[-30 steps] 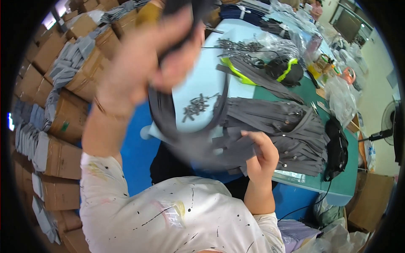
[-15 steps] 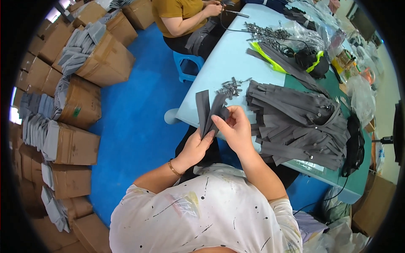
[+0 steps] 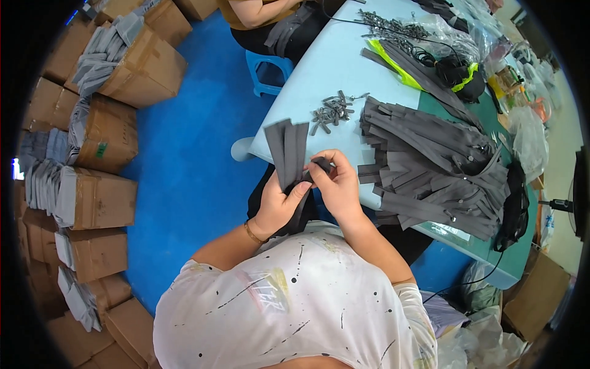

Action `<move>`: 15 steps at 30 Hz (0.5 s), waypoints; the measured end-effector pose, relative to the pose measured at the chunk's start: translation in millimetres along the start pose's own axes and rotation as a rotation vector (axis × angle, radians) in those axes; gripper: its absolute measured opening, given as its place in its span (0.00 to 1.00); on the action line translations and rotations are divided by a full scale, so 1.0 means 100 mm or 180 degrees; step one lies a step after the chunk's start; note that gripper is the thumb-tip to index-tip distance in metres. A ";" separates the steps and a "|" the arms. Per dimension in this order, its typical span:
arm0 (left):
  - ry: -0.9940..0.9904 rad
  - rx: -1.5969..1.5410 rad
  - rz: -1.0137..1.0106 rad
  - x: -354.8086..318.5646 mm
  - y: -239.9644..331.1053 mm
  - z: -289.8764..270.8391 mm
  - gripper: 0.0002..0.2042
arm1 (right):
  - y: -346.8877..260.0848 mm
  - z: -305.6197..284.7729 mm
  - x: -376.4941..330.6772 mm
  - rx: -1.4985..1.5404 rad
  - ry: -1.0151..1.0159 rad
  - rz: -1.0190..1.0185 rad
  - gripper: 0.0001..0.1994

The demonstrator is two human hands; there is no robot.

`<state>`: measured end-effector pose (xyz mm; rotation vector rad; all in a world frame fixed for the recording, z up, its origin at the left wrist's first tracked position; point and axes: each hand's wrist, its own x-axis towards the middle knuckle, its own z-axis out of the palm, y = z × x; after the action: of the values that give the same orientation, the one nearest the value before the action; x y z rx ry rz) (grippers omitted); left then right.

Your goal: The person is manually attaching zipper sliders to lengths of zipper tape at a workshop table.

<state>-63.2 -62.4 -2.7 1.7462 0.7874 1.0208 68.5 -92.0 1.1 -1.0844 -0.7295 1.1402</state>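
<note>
Dark grey zipper strips (image 3: 287, 147) stand up from my left hand (image 3: 276, 206), which is closed round their lower part with the thumb across them. Beside it, my right hand (image 3: 337, 187) pinches a bent dark grey piece (image 3: 320, 164), seemingly the end of one zipper strip. Whether a slider is between those fingers I cannot make out. Both hands are over my lap at the table's near corner. Just beyond them, a small heap of metal zipper sliders (image 3: 332, 111) lies on the light blue tabletop (image 3: 295, 104).
Right of my hands, a large pile of grey zipper strips (image 3: 430, 166) covers the table. Farther back are more metal sliders (image 3: 393, 27), a neon yellow strip (image 3: 393, 64) and black cord. A co-worker (image 3: 264, 18) sits on a blue stool (image 3: 268, 72). Cardboard boxes (image 3: 144, 67) line the left.
The strips have swung left and spread apart above my left hand. My right hand has drawn one end aside, bent over in its fingers. The view has shifted slightly.
</note>
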 end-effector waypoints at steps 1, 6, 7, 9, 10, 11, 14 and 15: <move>0.0008 -0.0012 -0.0016 -0.01 -0.01 0.00 0.11 | -0.02 0.00 -0.01 -0.0013 0.0000 0.0017 0.10; 0.0018 -0.0897 -0.0801 0.03 -0.13 -0.07 0.12 | -0.05 -0.10 -0.03 -0.0028 0.0079 0.0292 0.09; -0.0034 -0.0963 -0.0763 0.04 -0.15 -0.07 0.11 | -0.06 -0.11 -0.01 -0.0245 0.0147 0.0065 0.10; -0.0112 -0.1239 -0.0978 0.02 -0.17 -0.08 0.11 | -0.15 -0.16 0.02 -0.0069 0.0062 0.0304 0.09; -0.0208 -0.1506 -0.1178 0.01 -0.17 -0.08 0.12 | -0.18 -0.16 0.04 0.0515 -0.0313 0.0502 0.09; -0.0196 -0.1515 -0.1182 -0.01 -0.18 -0.08 0.12 | -0.20 -0.17 0.04 0.1100 -0.0688 0.0698 0.10; -0.0345 -0.2853 -0.1871 0.00 -0.17 -0.07 0.13 | -0.19 -0.19 0.06 0.0955 -0.0860 0.0483 0.11; -0.0535 -0.2700 -0.1724 -0.01 -0.17 -0.07 0.14 | -0.18 -0.19 0.05 0.0781 -0.0871 0.0338 0.12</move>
<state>-71.3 -54.2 -17.0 0.8101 0.5476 0.6683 92.9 -93.1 11.2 -0.7761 -0.7270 1.4473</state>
